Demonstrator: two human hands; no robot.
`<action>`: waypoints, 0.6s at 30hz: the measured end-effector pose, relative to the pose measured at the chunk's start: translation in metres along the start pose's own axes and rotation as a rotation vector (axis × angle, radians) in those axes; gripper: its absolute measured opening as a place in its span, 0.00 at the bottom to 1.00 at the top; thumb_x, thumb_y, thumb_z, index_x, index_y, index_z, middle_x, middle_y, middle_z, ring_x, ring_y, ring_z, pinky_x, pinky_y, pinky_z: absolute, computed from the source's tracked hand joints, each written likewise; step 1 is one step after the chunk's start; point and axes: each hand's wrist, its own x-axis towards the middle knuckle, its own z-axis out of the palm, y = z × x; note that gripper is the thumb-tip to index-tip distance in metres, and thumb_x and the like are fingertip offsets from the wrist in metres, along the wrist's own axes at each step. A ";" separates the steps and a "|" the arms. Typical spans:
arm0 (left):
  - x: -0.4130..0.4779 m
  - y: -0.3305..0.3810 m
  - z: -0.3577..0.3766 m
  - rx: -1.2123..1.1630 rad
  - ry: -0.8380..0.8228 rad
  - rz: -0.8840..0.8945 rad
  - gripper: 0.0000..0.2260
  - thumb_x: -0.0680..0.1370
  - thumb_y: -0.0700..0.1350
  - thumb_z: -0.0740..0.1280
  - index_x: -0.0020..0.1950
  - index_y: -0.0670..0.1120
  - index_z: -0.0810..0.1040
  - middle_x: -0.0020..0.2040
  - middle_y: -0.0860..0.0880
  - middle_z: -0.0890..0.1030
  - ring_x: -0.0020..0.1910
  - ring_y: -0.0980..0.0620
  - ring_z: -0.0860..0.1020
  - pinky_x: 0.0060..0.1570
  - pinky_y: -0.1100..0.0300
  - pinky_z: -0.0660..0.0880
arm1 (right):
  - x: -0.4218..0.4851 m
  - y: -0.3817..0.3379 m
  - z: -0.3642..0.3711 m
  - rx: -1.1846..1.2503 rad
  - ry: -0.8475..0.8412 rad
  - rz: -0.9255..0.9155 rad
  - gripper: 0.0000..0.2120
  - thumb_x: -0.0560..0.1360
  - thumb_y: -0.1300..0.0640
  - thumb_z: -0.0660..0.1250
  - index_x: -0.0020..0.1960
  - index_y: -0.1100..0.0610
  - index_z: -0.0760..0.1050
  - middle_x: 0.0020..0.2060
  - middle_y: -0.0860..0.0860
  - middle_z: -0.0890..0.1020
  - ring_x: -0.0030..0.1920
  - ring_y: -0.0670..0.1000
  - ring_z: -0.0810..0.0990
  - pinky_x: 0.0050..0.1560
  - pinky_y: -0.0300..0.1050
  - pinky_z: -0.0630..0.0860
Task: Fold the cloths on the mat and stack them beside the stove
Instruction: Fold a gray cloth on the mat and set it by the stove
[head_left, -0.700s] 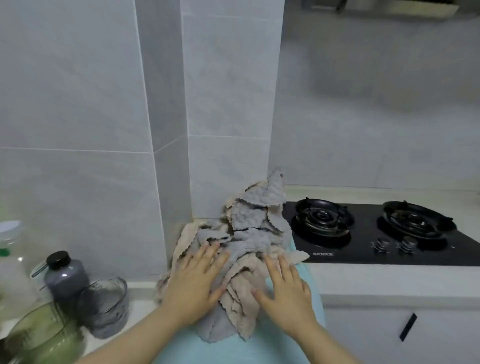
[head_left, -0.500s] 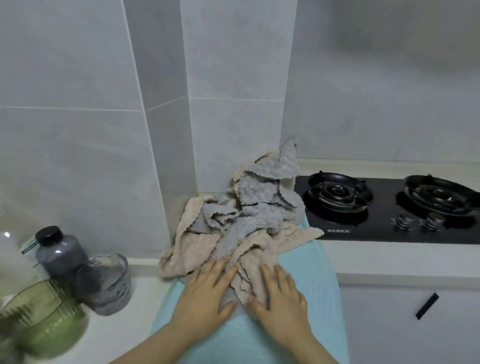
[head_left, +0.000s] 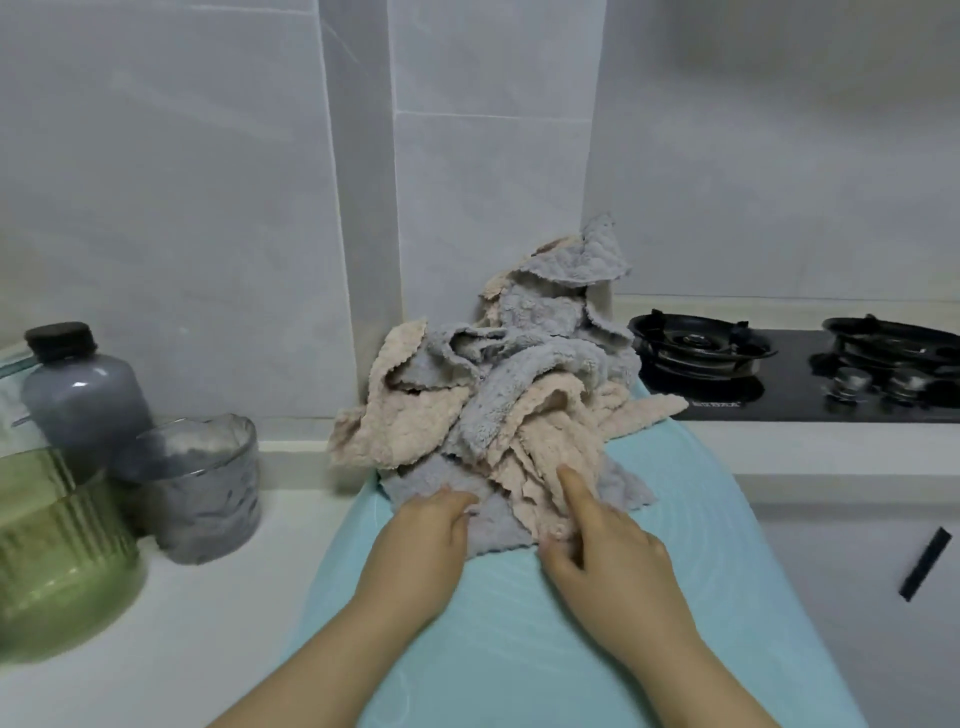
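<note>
At the far left edge of the frame a green ribbed glass jar (head_left: 57, 561) stands on the white counter (head_left: 156, 649). Behind it is a grey bottle (head_left: 78, 400) with a black cap, and just right of both a clear glass cup (head_left: 202, 488).

In the centre lies the pile of cloths (head_left: 498, 395), a loose, unfolded heap of fluffy rags in two colours, pale beige and blue-grey, with wavy scalloped hems. The heap sits on the far end of the teal mat (head_left: 519, 649). Its back climbs the tiled wall (head_left: 493, 182) in the corner, and one grey corner stands up at the top. A beige flap spills off the mat to the left, and another reaches right toward the stove.

The left hand (head_left: 423, 535) rests at the near edge of the heap, lower centre of the frame, its fingers curled round a fold of grey cloth. Just right of it, the right hand (head_left: 602, 551) has its forefinger stretched out flat on a beige cloth and its thumb tucked against the hem, pinching it; the other fingers are bent in.

At the right, the black glass stove (head_left: 779, 374) carries two burners and two knobs, with the pile touching its left end. A black cabinet handle (head_left: 927, 564) shows at lower right.
</note>
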 end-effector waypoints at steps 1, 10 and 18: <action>-0.001 -0.001 -0.001 -0.023 0.018 -0.023 0.15 0.81 0.44 0.56 0.66 0.52 0.74 0.62 0.49 0.78 0.61 0.48 0.74 0.55 0.60 0.70 | -0.004 -0.002 0.002 -0.028 0.012 -0.024 0.31 0.77 0.44 0.55 0.75 0.39 0.42 0.59 0.47 0.74 0.62 0.50 0.70 0.65 0.48 0.64; -0.058 -0.033 -0.062 -0.199 -0.103 0.013 0.15 0.80 0.37 0.58 0.60 0.47 0.79 0.62 0.52 0.78 0.61 0.54 0.74 0.49 0.74 0.63 | -0.051 -0.014 -0.002 -0.189 -0.097 -0.075 0.26 0.80 0.41 0.49 0.75 0.38 0.45 0.76 0.48 0.53 0.75 0.51 0.55 0.72 0.50 0.56; -0.084 -0.030 -0.067 0.004 0.000 0.088 0.19 0.81 0.49 0.56 0.72 0.54 0.63 0.64 0.52 0.76 0.61 0.50 0.75 0.55 0.60 0.70 | -0.066 -0.024 -0.005 -0.235 0.059 -0.132 0.25 0.80 0.49 0.52 0.75 0.43 0.50 0.73 0.44 0.62 0.68 0.50 0.66 0.65 0.47 0.63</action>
